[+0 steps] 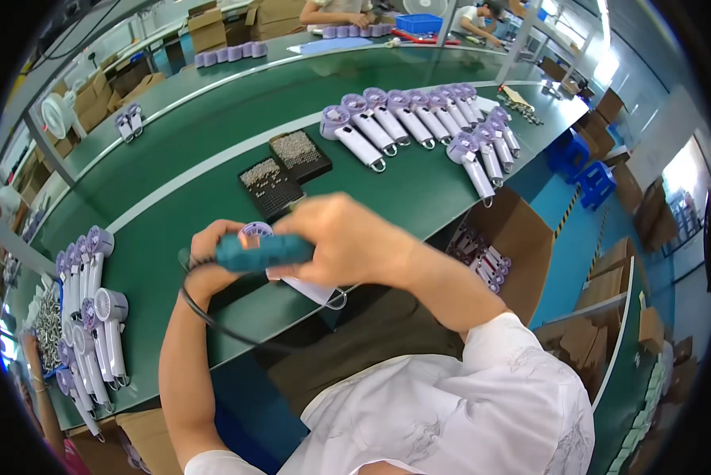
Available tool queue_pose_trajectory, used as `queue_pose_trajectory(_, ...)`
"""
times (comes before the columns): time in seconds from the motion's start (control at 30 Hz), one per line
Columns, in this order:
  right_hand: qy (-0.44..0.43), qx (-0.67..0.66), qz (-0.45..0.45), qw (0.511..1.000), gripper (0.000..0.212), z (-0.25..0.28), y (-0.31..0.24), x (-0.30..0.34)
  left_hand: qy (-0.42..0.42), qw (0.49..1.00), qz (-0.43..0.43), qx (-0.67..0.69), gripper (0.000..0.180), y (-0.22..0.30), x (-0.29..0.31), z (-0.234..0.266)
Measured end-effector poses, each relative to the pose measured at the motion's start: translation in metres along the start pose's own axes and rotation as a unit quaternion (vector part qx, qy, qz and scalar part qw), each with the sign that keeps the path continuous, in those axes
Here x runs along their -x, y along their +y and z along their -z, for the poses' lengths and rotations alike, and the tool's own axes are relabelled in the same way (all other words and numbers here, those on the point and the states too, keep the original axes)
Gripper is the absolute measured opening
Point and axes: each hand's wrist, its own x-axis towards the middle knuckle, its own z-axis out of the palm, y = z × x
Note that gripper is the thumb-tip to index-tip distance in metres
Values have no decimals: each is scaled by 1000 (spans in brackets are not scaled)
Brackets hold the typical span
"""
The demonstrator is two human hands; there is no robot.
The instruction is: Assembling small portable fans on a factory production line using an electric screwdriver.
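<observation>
My right hand (347, 237) is wrapped round a green electric screwdriver (264, 253), whose dark cord (217, 319) loops down on the left. The screwdriver's tip is hidden or blurred. Behind the tool, my left hand (212, 241) closes on a handheld fan with a purple round head (255, 229) and a white handle (312, 290); the screwdriver hides part of both. A wire loop shows at the handle's end. Just beyond my hands lie two black screw trays (270, 190), holding many small screws.
Rows of purple-and-white fans (407, 119) lie at the right of the green table (189, 190). More fans (94, 317) stand left beside a blue tray of metal parts (48, 324). An open carton (521, 237) holds fans below the right edge. Co-workers sit across the belt.
</observation>
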Motion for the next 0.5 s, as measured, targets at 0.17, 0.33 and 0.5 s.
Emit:
queue_pose_trajectory(0.17,-168,139,-136,966,46,-36,-5,46,36,999,12,-12,59,11,1,-13)
queue_pose_trajectory(0.33,-180,162,-194,951,37,-27,5,52,28,998,-56,-4,51,5,1,-13)
queue_pose_trajectory(0.5,-66,239,-291,924,28,48,34,90,60,996,-49,36,27,7,1,-10)
